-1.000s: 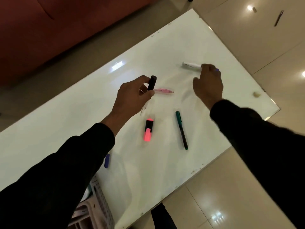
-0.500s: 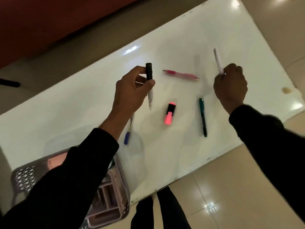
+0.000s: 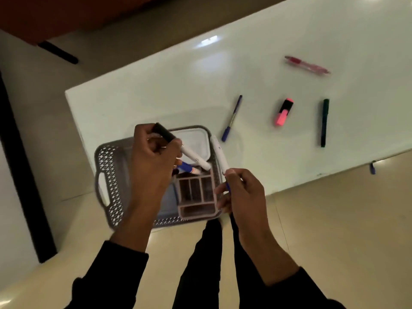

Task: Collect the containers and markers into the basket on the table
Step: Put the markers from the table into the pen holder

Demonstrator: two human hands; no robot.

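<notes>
Both hands have moved from the table (image 3: 156, 85) to over the gray basket (image 3: 107, 166). The left hand (image 3: 153, 166) grips one black-capped white marker (image 3: 194, 156); the right hand (image 3: 240, 192) pinches one white marker (image 3: 219, 156). Four pens lie on the table: a blue pen (image 3: 231, 118), a pink highlighter (image 3: 283, 112), a green marker (image 3: 324, 122) and a pink pen (image 3: 307, 65). The basket holds one clear lidded box (image 3: 196, 141) and one pink organizer (image 3: 196, 197).

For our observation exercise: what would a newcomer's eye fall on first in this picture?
Two hands meet over the grey basket at the table's near corner: the left hand grips a black-capped marker, the right hand a white marker. Next, the pink highlighter glowing on the white table.
</notes>
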